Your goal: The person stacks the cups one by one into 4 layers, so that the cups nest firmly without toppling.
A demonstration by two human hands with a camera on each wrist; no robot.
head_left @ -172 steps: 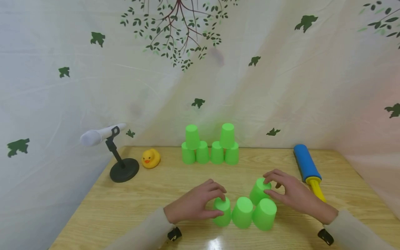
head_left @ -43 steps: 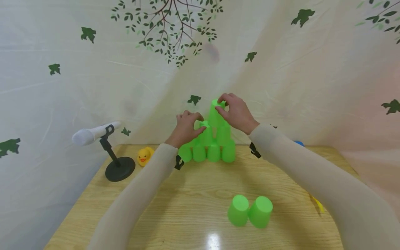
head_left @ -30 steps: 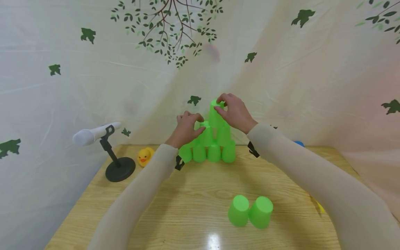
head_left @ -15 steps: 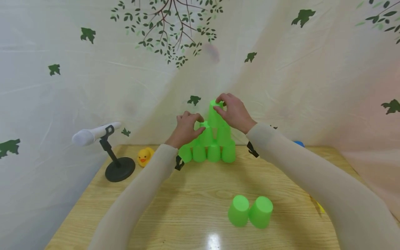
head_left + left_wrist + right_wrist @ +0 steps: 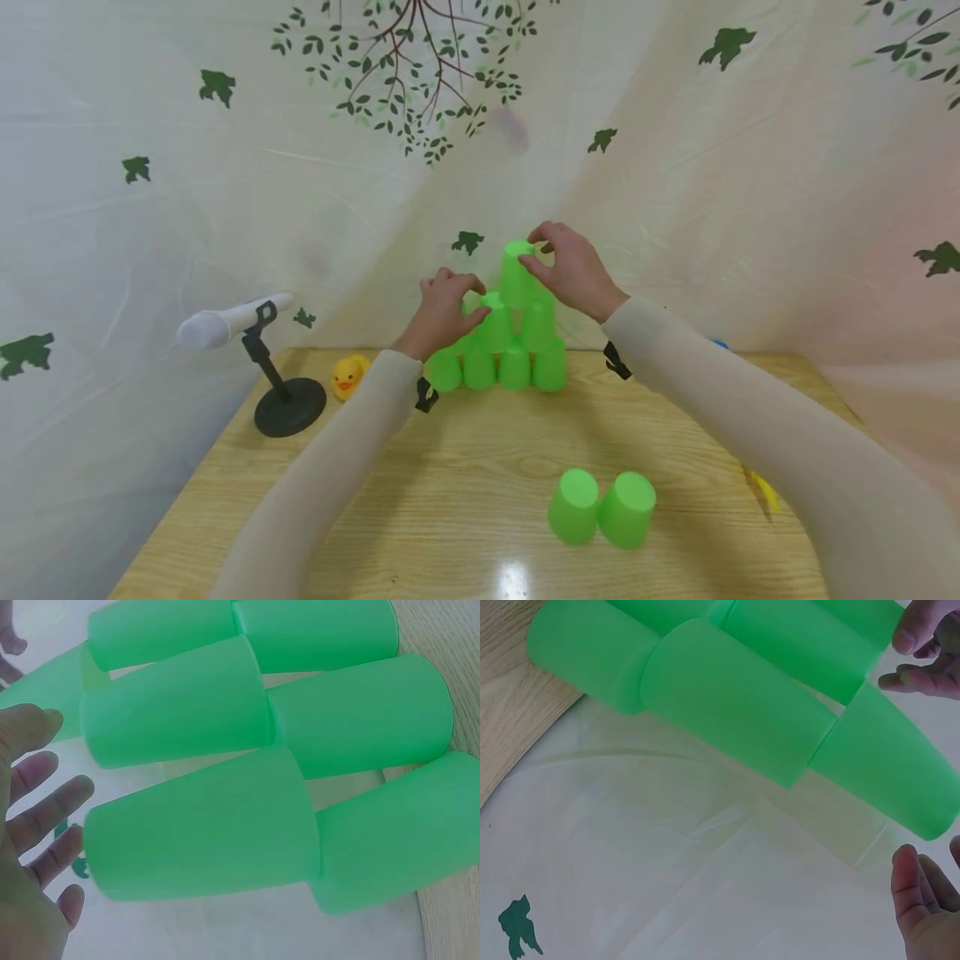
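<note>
Upside-down green cups (image 5: 514,369) stand stacked in tiers at the back of the table, several in the bottom row. Above them is a second tier, partly behind my left hand (image 5: 442,312). One top cup (image 5: 516,279) stands highest, bridging two second-tier cups on the right side. My right hand (image 5: 573,271) is beside that top cup, thumb and fingers spread around it; in the right wrist view a gap shows between its fingers (image 5: 905,881) and the cup. In the left wrist view, my left hand's spread fingers (image 5: 52,814) hold nothing, near a second-tier cup (image 5: 199,829).
Two upside-down green cups (image 5: 574,507) stand side by side at the table's front. A white microphone (image 5: 232,321) on a black stand and a yellow duck (image 5: 348,377) are at left. A yellow handle (image 5: 765,492) and blue tip (image 5: 721,344) peek past my right sleeve.
Two cups from the front group are now in the stack at the back. In the last half second my right hand has drawn slightly right, away from the top cup; the left barely moved.
</note>
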